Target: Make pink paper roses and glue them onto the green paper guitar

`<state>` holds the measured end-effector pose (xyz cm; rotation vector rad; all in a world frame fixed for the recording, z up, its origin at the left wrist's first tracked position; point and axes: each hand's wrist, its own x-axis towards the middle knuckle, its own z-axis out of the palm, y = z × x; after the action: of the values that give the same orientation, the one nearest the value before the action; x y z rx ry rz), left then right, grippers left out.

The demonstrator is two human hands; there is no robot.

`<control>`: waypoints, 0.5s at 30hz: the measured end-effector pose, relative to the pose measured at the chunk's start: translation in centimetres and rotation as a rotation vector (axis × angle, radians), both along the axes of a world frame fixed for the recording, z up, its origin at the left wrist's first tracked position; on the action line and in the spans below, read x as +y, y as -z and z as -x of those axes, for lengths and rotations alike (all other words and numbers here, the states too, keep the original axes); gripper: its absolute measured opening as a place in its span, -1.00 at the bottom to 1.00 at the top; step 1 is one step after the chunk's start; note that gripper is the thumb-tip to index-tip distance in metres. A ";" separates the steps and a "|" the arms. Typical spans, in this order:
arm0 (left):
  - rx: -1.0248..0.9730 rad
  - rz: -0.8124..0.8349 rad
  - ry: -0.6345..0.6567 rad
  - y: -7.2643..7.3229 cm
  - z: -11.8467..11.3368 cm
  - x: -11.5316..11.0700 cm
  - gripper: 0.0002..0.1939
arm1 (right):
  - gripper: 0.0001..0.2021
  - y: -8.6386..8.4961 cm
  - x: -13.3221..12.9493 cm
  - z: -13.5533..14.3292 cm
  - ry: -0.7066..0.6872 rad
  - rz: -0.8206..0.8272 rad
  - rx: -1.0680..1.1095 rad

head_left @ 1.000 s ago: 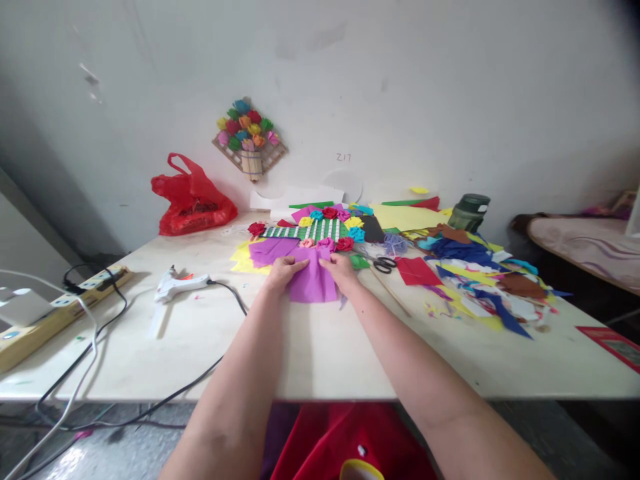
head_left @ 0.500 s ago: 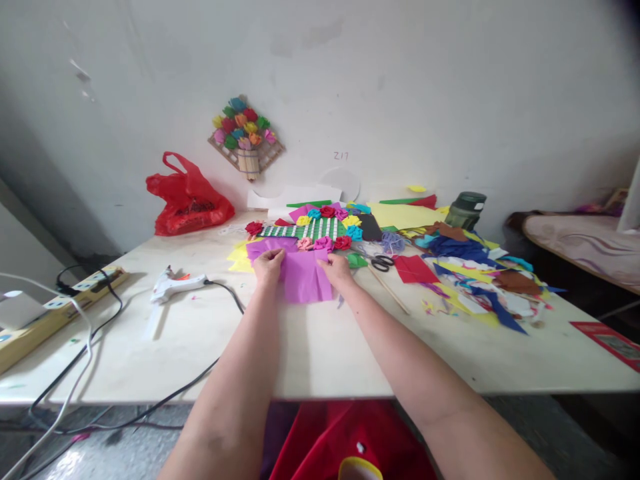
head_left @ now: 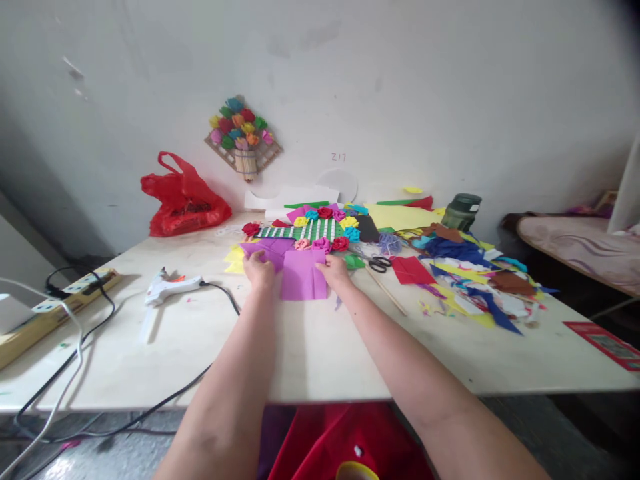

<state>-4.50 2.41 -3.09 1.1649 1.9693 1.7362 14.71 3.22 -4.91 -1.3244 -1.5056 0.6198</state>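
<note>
My right hand [head_left: 333, 272] pinches the right edge of a purple paper square [head_left: 303, 280], which shows faint fold creases. My left hand [head_left: 259, 270] is to the left of that square, its fingers curled against another piece of purple paper [head_left: 275, 248]. Yellow paper [head_left: 235, 260] peeks out beside this hand. Just behind the hands lies a green and white striped craft piece [head_left: 315, 231] edged with coloured paper roses [head_left: 352, 234]. My left fingertips are partly hidden.
A glue gun [head_left: 173, 288] lies on the left, its cord running to a power strip [head_left: 60, 313]. Scissors [head_left: 380, 265], a wooden stick [head_left: 387, 291], red paper [head_left: 413, 270] and a heap of paper scraps [head_left: 470, 267] are on the right. A red bag [head_left: 187, 200] stands at the back.
My left hand has moved left off the purple square, which now shows its whole left edge. My right hand keeps its pinch. The view has shifted slightly.
</note>
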 end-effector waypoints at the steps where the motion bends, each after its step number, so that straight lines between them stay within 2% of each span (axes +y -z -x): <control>1: 0.042 -0.002 -0.022 -0.1 -0.2 -0.1 -0.59 | -0.91 0.0 0.0 0.0 0.000 0.002 0.008; 4: 0.132 -0.008 -0.074 -0.3 -0.6 -0.4 -0.53 | -0.92 0.0 0.1 -0.1 -0.001 0.000 0.035; 9: 0.109 0.098 -0.045 -0.3 -0.6 -0.4 -0.56 | -0.89 0.1 0.4 -0.3 -0.004 0.003 0.055; 12: 0.144 -0.064 -0.049 -0.4 -0.9 -0.3 -0.71 | -0.84 0.1 0.5 -0.4 -0.014 0.006 0.068; 13: 0.140 -0.137 -0.018 -0.6 -1.1 -0.4 -0.74 | -0.82 0.1 0.4 -0.5 -0.021 0.005 0.078; 15: 0.052 -0.219 0.143 -0.9 -1.8 -0.6 -0.71 | -0.78 0.0 0.3 -0.5 -0.045 0.008 0.118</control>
<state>-2.75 1.77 -2.21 1.3980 1.7090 1.8992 15.20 3.50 -4.88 -1.2413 -1.4409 0.7208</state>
